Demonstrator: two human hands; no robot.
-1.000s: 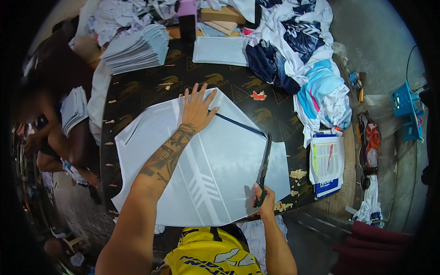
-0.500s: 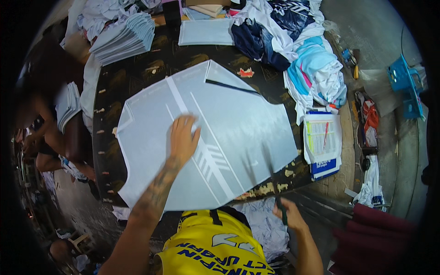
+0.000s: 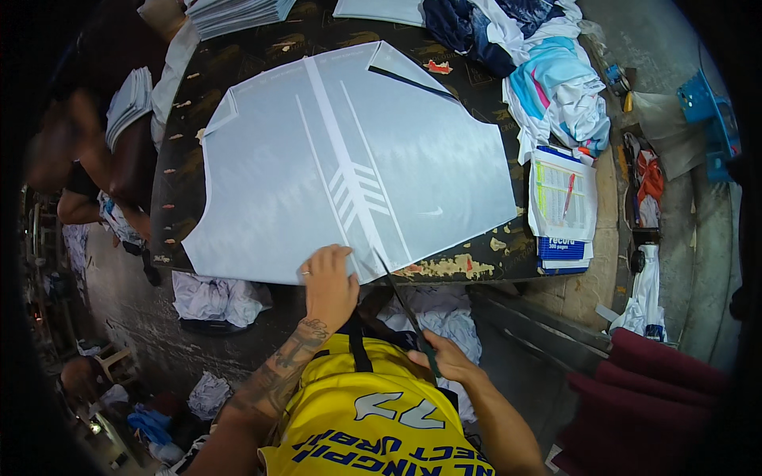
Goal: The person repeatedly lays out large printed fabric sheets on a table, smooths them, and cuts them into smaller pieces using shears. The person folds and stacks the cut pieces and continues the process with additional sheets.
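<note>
A light grey shirt panel (image 3: 262,166) with a white centre stripe and chevrons lies on the dark table, its near edge close to my body. Over that near edge rests my left hand (image 3: 328,287), fingers on top of the fabric and nothing visible held in them. My right hand (image 3: 447,357) grips the dark green handle of a pair of scissors (image 3: 403,300). Their long dark blades slant up and left, with the tip over the panel's near edge, just right of my left hand. Whether the tip touches the cloth cannot be made out.
A worn patterned table (image 3: 178,182) carries papers with a red pen (image 3: 569,194) and a blue record book (image 3: 562,249) at right. Heaped garments (image 3: 556,91) and stacked grey panels (image 3: 238,16) line its far side. Maroon cloth (image 3: 643,397) stands near right. Another person (image 3: 87,151) sits at left.
My left hand has slid from the panel's middle to its near edge. The scissors have swung left, their tip now at that edge. The view has shifted, so the table appears higher.
</note>
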